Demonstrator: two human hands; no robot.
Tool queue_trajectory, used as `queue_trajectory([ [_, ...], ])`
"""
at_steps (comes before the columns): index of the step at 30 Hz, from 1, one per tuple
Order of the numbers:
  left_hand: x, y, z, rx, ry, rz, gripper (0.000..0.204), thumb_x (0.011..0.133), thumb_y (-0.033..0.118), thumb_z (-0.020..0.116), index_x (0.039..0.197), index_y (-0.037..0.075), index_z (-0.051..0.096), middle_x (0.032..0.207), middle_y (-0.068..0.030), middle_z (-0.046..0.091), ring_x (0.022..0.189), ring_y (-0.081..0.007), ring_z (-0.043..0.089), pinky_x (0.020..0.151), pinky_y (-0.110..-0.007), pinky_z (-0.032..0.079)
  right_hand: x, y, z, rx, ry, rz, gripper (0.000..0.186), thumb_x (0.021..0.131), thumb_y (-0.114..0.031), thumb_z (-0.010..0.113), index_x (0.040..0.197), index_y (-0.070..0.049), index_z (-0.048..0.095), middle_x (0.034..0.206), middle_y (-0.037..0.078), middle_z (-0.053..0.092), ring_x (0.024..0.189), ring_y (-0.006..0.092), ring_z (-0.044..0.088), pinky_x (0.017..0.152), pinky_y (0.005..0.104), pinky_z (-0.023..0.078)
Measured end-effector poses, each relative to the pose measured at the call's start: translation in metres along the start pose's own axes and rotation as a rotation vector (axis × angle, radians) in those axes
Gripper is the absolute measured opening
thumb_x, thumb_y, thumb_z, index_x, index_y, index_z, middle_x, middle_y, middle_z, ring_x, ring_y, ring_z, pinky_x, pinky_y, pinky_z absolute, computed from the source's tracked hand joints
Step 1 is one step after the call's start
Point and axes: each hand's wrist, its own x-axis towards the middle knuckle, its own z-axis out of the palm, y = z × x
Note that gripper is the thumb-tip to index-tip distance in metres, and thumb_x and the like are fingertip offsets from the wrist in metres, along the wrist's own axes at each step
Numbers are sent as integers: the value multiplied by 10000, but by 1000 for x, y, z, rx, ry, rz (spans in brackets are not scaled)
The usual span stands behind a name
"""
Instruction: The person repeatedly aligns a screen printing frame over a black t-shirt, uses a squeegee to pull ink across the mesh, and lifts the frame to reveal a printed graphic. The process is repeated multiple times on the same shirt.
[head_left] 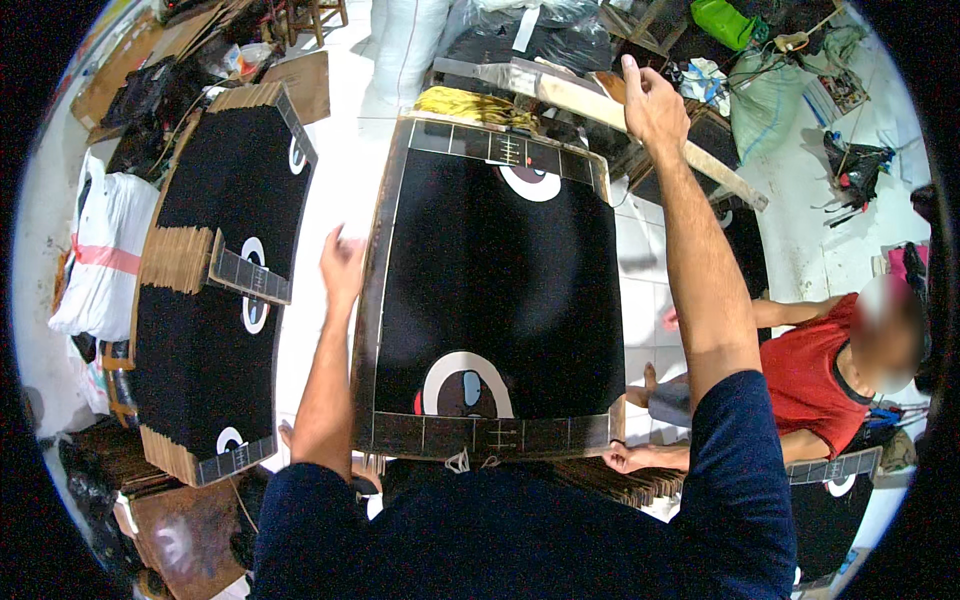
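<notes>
A black fabric sheet [495,270] with printed white-ringed eyes lies flat on a board [365,330] before me. Dark strips with white ruled lines run along its far and near ends. My right hand [657,112] reaches far forward and is closed on a long pale wooden bar [575,95], which slants across the board's far right corner. My left hand [342,262], slightly blurred, hovers beside the board's left edge with fingers apart and nothing visible in it. A co-worker's hand [622,457] touches the board's near right corner.
On the left stands a row of stacked boards [205,330] with similar black prints. A co-worker in a red top [815,355] is close on my right. Yellow cloth [475,107] lies beyond the board; white sacks [410,50] and a green container [722,24] are farther back.
</notes>
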Motion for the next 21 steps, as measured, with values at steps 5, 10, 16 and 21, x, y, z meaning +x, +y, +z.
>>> queue_trajectory([
  [5,-218,-219,-163,903,-612,-603,397,928,423,654,1018,59,787,965,-203,762,864,-399,733,817,-495,559,34,1,-2,-46,-55,46,683,961,-731,414,1233,-204,754,1225,193,728,1201,382,659,1034,484,488],
  [10,-423,-238,-206,172,-408,-950,338,951,224,710,1170,-29,758,985,-72,769,910,-154,675,804,-347,541,57,0,-6,-47,-95,57,680,947,-748,422,1173,-227,795,1279,140,723,1236,340,647,1079,456,453],
  [16,-449,-184,-173,476,-33,-622,354,1031,278,575,1119,-20,745,1008,-232,740,923,-366,710,857,-430,555,63,6,-7,-60,-111,-11,694,970,-725,429,1139,-169,807,1204,147,747,1155,318,672,1045,442,459],
  [21,-446,-167,-175,653,102,-663,367,1009,286,627,1209,-11,708,1069,-241,741,978,-402,714,886,-451,555,80,17,-2,-67,-102,-2,715,953,-759,419,1122,-186,811,1213,186,733,1183,346,655,1064,444,446],
])
